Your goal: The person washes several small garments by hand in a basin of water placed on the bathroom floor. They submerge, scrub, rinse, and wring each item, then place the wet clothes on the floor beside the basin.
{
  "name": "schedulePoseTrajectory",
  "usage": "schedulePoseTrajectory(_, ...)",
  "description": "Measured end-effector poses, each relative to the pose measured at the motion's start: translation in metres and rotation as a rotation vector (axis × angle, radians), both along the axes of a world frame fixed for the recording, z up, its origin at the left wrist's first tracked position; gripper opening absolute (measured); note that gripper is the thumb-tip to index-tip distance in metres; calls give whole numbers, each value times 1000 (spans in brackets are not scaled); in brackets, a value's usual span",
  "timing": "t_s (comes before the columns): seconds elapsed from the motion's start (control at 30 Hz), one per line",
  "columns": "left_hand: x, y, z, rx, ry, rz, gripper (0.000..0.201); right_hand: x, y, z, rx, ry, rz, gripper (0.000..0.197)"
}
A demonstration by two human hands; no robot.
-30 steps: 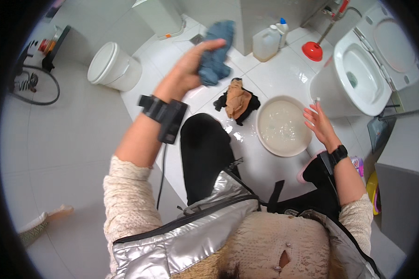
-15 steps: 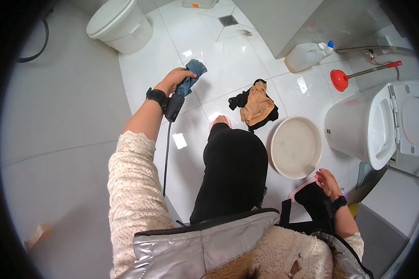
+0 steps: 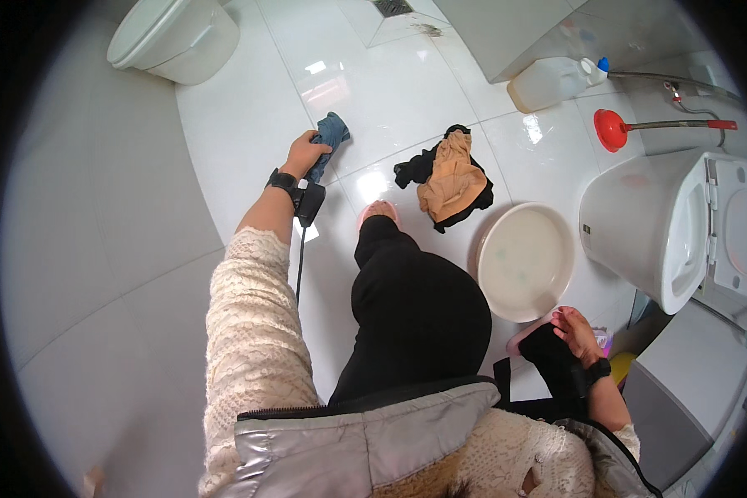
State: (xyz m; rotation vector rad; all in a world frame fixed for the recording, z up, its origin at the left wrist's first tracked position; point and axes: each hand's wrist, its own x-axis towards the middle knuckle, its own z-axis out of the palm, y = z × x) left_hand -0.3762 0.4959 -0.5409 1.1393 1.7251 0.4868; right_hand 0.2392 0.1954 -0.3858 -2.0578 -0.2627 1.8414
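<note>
My left hand (image 3: 305, 155) is closed around a crumpled blue-grey cloth (image 3: 333, 133), held out over the white tiled floor to the left. My right hand (image 3: 579, 335) hangs by my right leg, close to the near edge of a cream basin (image 3: 523, 249); its fingers are loosely bent and apart, with nothing in them. Pale liquid seems to lie in the basin. Between the cloth and the basin, a tan garment (image 3: 453, 187) lies bunched on top of a black garment (image 3: 412, 171).
A white lidded bucket (image 3: 197, 46) stands far left by the wall. Toward the far right are a jug with a blue cap (image 3: 548, 84), a red plunger (image 3: 611, 131) and a toilet (image 3: 631, 224) with its lid raised. A floor drain (image 3: 392, 8) sits at the far edge.
My left hand, with the blue-grey cloth, has drawn slightly nearer to me. The right hand has shifted a little left. The whole view has also moved somewhat.
</note>
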Motion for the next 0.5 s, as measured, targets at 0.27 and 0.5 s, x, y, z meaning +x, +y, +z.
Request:
schedulePoseTrajectory(0.27, 27, 0, -25, 81, 74, -112, 53, 3, -6, -1, -33, -17, -21, 30)
schedulePoseTrajectory(0.5, 18, -4, -44, 123, 95, -50, 49, 1, -12, 1, -68, -21, -36, 25)
